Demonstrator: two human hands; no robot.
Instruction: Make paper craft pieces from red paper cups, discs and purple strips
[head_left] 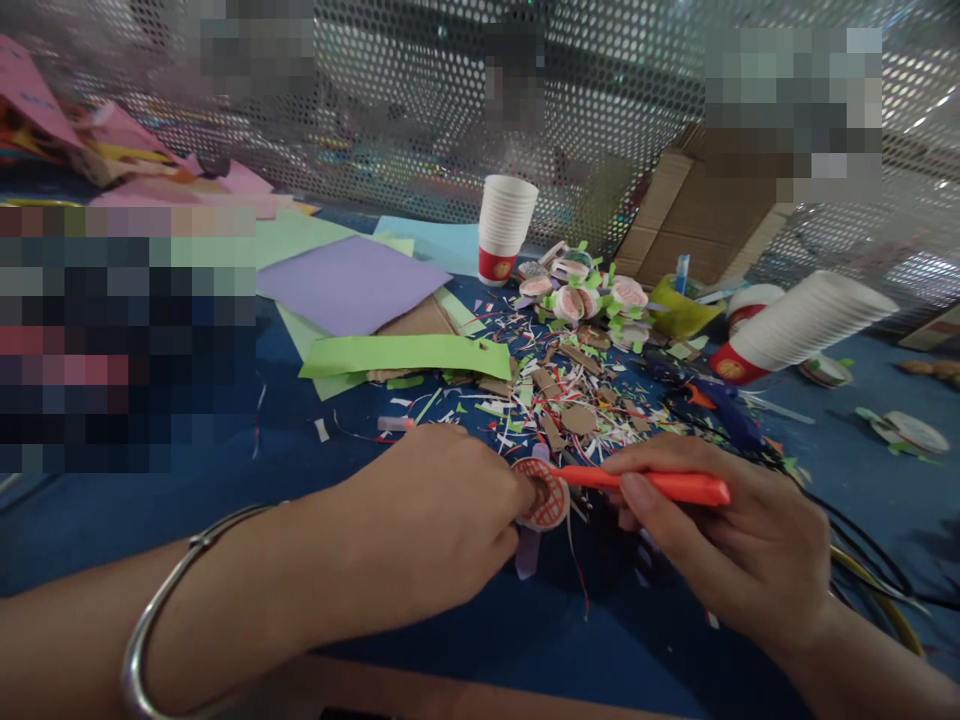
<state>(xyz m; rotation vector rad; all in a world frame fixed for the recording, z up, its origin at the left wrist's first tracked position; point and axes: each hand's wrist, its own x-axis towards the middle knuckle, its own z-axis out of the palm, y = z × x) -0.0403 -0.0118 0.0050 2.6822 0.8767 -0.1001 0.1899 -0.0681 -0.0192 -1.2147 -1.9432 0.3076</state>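
Observation:
My left hand [427, 525], a metal bangle on its wrist, pinches a small round paper disc [553, 508] by its left side. Orange-red crossing lines cover the disc's face, and purple paper strips [528, 556] stick out above and below it. In my right hand [739, 545] is an orange marker pen [686, 488], held nearly level between thumb and fingers. Its tip end meets the disc's upper right edge; whether it touches the surface I cannot tell. Just behind the hands lies a brown cardboard circle [580, 418] among paper scraps.
Paper scraps and cardboard bits litter the blue table [450, 640]. Beyond are finished-looking round paper pieces [577, 300], stacked paper cups [507, 225], a tipped cup stack [810, 320], purple paper [352, 285] and a green strip [405, 356]. Cables [862, 540] run at right; perforated metal [420, 130] stands behind.

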